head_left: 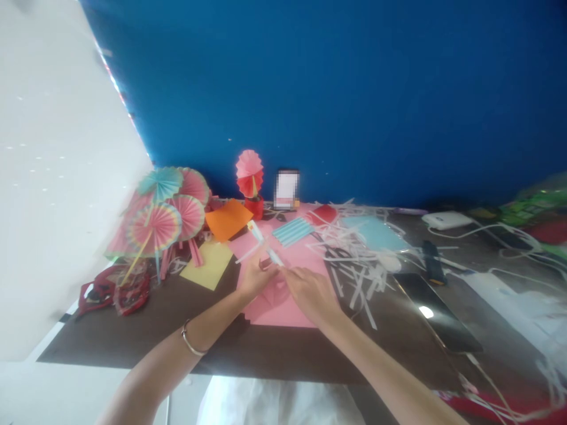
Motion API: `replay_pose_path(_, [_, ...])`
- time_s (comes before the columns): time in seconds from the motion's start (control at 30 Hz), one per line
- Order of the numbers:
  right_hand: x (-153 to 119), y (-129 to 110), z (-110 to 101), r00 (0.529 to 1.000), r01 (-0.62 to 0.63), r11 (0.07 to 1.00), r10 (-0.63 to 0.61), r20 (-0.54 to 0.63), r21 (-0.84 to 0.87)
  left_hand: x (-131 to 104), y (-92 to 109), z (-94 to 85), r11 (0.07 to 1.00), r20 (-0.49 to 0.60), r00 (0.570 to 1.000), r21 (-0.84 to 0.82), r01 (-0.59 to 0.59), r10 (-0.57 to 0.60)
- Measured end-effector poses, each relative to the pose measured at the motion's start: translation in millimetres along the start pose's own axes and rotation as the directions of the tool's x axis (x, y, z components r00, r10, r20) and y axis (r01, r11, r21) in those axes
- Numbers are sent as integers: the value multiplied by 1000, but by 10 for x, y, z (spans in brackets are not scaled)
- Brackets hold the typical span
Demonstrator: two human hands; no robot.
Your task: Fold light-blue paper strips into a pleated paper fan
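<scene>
My left hand and my right hand meet over a pink sheet of paper, fingertips pinched close together. A narrow white piece sticks up at the fingertips; blur hides its kind and which hand grips it. Just beyond lies a white tube with an orange mark. Several light-blue rolled paper sticks rest side by side on the pink paper behind my hands. What my palms cover is hidden.
Folded paper fans stand at the left, beside orange paper and yellow paper. White paper strips and scissors lie right of the pink sheet. Further right are a phone and cables.
</scene>
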State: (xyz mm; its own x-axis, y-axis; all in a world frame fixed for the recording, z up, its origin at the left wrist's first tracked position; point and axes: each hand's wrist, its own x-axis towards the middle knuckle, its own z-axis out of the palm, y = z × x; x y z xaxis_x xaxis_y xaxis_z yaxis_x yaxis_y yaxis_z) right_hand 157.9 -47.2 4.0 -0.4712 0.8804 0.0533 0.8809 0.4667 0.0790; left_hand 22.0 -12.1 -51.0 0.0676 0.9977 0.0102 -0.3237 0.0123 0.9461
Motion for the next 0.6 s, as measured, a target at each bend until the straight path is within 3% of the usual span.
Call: replay_pose_path(0.6, [-31,16,64,999,41,995,-39,24,-93,14,-54,-49,990,118,992,-133,49,-34])
